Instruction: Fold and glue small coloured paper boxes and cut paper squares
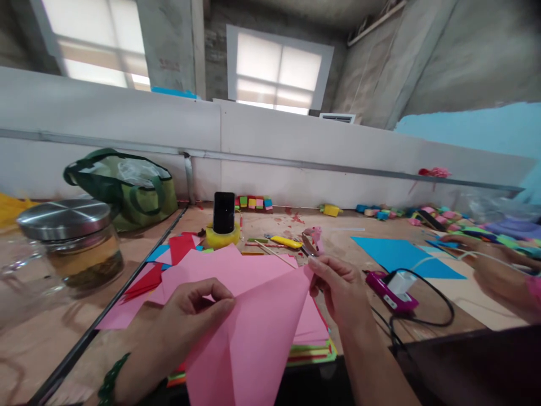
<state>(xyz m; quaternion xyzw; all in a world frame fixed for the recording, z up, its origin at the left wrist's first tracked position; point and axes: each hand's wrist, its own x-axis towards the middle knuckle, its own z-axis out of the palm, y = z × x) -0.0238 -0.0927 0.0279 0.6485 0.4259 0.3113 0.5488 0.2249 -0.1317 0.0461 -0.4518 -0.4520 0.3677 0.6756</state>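
A creased sheet of pink paper [257, 332] hangs between my two hands above the table's front edge. At its left edge, my left hand [190, 316] pinches it between thumb and fingers. My right hand [336, 282] grips the upper right corner with thumb and fingertips. Beneath lies a stack of coloured paper [313, 352], with more pink sheets [198, 268] on top. Red paper pieces [146, 282] lie to the left. Just beyond my right hand are scissors [310, 245], partly hidden, and a yellow utility knife [287, 242].
A lidded glass jar [82, 254] and a green bag [143, 203] stand left. A phone [224, 212] leans upright in a yellow tape roll [222, 239]. Right are a magenta power strip [391, 293] with cables, blue paper [401, 256] and another person's hand [486, 265].
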